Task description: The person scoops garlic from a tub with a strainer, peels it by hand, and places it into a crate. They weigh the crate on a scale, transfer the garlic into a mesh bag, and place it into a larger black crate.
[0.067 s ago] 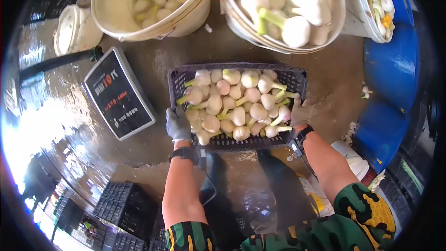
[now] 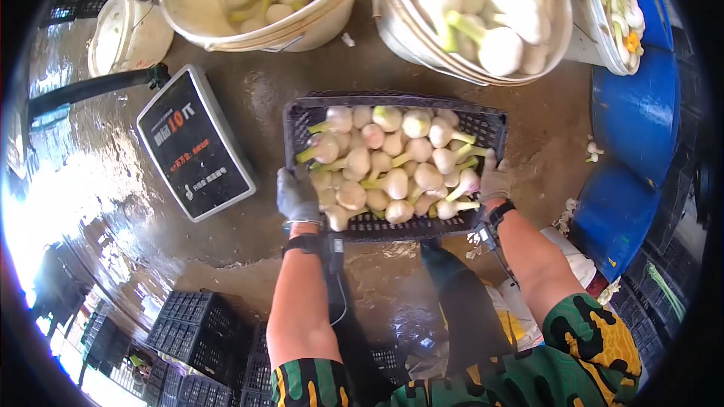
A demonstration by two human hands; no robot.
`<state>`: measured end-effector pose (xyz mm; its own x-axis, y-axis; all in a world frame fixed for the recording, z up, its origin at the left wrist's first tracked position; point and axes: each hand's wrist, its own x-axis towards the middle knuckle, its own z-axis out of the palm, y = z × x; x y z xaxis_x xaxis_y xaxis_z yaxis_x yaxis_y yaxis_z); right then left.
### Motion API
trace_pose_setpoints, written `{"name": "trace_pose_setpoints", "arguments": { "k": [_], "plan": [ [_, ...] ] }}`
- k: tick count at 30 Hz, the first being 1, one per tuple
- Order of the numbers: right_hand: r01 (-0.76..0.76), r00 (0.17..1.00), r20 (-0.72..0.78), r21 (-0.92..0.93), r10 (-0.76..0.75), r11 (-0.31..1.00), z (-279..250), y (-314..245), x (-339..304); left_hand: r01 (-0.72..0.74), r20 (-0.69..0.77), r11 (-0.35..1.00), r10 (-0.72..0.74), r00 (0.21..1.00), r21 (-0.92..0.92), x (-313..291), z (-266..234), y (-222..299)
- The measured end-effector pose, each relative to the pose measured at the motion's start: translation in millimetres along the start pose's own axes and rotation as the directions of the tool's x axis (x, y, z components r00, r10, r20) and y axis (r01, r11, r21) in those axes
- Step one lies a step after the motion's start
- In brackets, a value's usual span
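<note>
A dark plastic crate (image 2: 392, 234) with slatted walls is held level in front of me between both hands. Inside it lie many garlic bulbs (image 2: 394, 184), white with short green stems, a few tinged pink. My left hand (image 2: 298, 194), in a grey glove, is closed on the crate's left end. At the opposite end my right hand (image 2: 494, 179), also gloved, grips the wall. Parts of the fingers are hidden behind the crate walls and rim. Each wrist wears a black strap with a small cabled device.
A flat black scale platform (image 2: 197, 147) lies left of the crate. Beyond stand a white bucket (image 2: 362, 7) partly filled with garlic and a fuller white bucket (image 2: 471, 75). Blue barrels (image 2: 633, 120) line the right side. Stacked black crates (image 2: 197, 332) stand at lower left; the floor looks wet.
The crate and both hands sit slightly farther right in the view. The buckets at the top have shifted right too, and my legs have changed position. Both hands keep their hold.
</note>
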<state>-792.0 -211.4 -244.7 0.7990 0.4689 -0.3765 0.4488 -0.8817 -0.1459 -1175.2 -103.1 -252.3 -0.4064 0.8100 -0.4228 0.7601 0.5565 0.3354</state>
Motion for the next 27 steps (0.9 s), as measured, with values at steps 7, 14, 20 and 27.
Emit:
{"name": "trace_pose_setpoints", "arguments": {
  "k": [7,14,20,27],
  "plan": [
    [0.331,0.938,-0.097,-0.037,-0.333,0.943,-21.8,64.5,10.9,-0.099,0.179,0.975,0.135,0.975,-0.199,15.1,-6.1,2.1],
    [-0.261,0.964,0.118,0.595,0.239,0.76,-89.3,14.1,-173.2,-0.056,0.244,0.902,0.175,0.954,-0.427,-16.5,-154.4,-61.5],
    [-0.078,0.972,0.23,0.495,-0.044,0.865,-69.4,-189.1,-284.2,0.077,0.028,0.872,-0.073,0.997,-0.483,51.1,-278.3,-166.8],
    [0.192,0.843,0.412,0.369,-0.345,0.909,44.0,-399.2,-300.5,0.15,-0.149,0.882,-0.238,0.96,-0.446,221.2,-316.8,-308.2]
  ]
}}
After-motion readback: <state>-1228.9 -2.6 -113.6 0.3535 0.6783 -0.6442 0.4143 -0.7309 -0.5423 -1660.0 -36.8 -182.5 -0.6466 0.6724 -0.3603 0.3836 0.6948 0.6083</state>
